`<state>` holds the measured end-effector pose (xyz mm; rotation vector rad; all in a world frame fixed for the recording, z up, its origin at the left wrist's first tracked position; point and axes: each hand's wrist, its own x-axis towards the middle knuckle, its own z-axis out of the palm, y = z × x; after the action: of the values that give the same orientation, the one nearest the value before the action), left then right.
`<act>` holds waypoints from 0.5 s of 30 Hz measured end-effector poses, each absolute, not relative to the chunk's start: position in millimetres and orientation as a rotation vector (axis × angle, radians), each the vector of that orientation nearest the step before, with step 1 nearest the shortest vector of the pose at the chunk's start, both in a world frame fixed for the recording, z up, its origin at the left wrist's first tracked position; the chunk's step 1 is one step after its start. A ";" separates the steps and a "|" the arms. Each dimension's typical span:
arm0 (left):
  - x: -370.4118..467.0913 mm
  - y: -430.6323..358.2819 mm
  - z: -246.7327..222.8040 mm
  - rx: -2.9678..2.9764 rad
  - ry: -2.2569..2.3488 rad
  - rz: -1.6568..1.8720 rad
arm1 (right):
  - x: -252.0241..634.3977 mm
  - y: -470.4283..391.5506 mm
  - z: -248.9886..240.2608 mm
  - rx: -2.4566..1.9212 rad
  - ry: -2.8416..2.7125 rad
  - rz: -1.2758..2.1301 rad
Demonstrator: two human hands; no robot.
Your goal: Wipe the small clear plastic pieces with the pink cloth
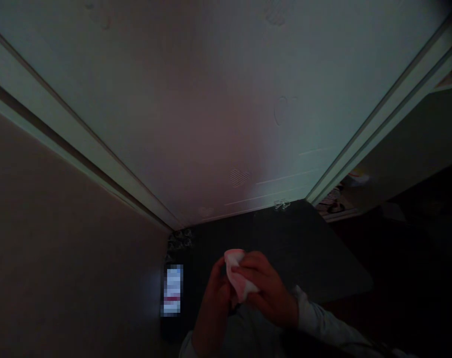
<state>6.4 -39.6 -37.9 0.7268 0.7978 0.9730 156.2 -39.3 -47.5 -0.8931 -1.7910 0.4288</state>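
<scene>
1. Fingers of the right hand [276, 293] are pinching a pink-and-white cloth [239, 286], so they're closed down on fabric, not spread. Going by the head view, the left hand [215, 298] is gripping its left side, though dim light is hiding exactly how tight.

2. So the cloth is sitting between both hands, and they're holding it up over the near part of the dark desk [285, 248].

3. What could go wrong, imo: it's folded and bunching, so a layer could be slipping out if one hand is only catching the outer fold. Pulling unevenly could be twisting it too. Bad light isn't helping anyone spot an edge.

4. Lower risk: the glowing, phone-like rectangle [172, 291] is lying off to the left, and a wide elbow swing could be nudging it. Same worry for the small clear pieces [180, 237] at the back left corner, and the other clear bits [282, 205] at the rear edge.

5. Textures: the cloth is looking soft and thin, with a curved pink rim up top. The desk is showing a flat, matte face with a rounded corner. Behind it, a smooth pale panel [196, 114] is carrying raised hearts, one of them striped [239, 177].
</scene>
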 end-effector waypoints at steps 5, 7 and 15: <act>6.4 -38.1 -39.7 0.725 0.746 0.937 | 157.4 -42.0 -46.0 -0.946 -1.807 0.371; 5.3 -37.4 -41.6 0.716 0.787 0.928 | 159.0 -41.8 -43.6 -0.936 -1.818 0.384; 4.0 -35.7 -51.7 0.674 0.779 0.971 | 165.1 -40.7 -38.0 -0.805 -1.862 0.481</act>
<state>4.0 -35.7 -51.7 0.6741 0.7794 0.9706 165.1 -40.7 -38.0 -0.8052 -1.8620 0.4811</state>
